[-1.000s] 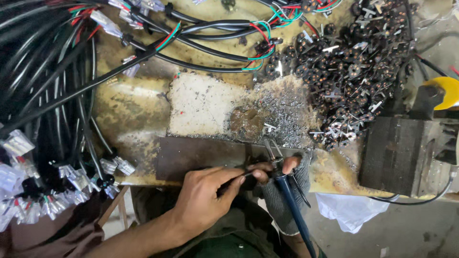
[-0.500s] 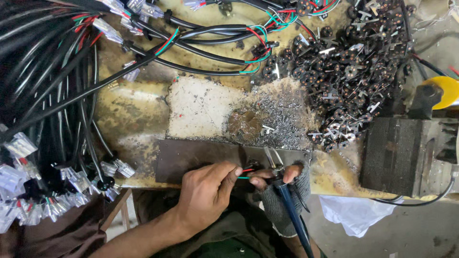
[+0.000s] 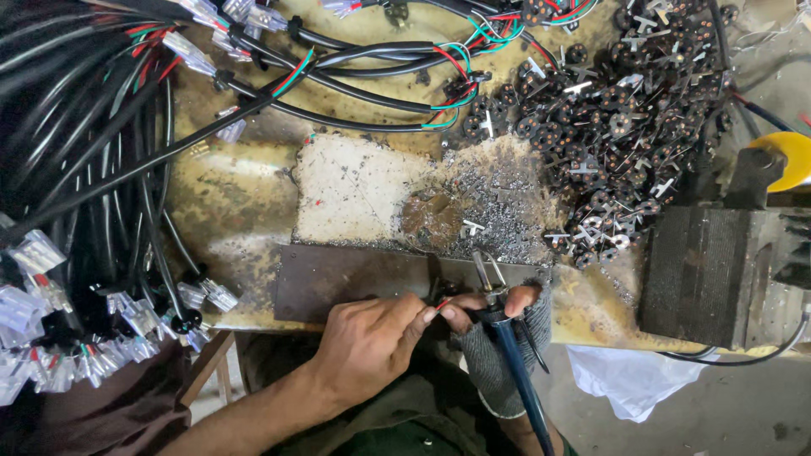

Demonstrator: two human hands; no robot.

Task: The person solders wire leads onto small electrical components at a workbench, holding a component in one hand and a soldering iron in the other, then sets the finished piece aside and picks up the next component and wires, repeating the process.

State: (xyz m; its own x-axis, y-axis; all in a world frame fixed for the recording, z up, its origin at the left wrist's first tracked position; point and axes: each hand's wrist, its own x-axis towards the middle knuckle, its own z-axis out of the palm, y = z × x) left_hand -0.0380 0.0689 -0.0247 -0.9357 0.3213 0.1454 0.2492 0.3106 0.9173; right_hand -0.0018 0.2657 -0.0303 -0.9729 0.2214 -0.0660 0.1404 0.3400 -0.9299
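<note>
The bench [image 3: 228, 203] carries black cables [image 3: 93, 143] at left, a heap of plug inserts [image 3: 625, 127] at right, and a dark block [image 3: 701, 274]. At the front edge, the left hand [image 3: 367, 342] pinches thin wires [image 3: 441, 301]; the gloved right hand [image 3: 498, 317] is closed around a blue-handled tool [image 3: 507, 338]. Both sit nearly where they were half a second ago.

Your right hand [image 3: 498, 308] wears a grey knitted cloth glove, fingertips bare, around a tool with a glossy blue plastic handle [image 3: 517, 380] and thin bright metal tips. Your left hand [image 3: 372, 342] is bare. The workbench [image 3: 228, 194] looks rough, stained and yellowed; the dull metal plate [image 3: 346, 274] at its near edge is matt. The black cables [image 3: 84, 127] have smooth, shiny sheaths.
</note>
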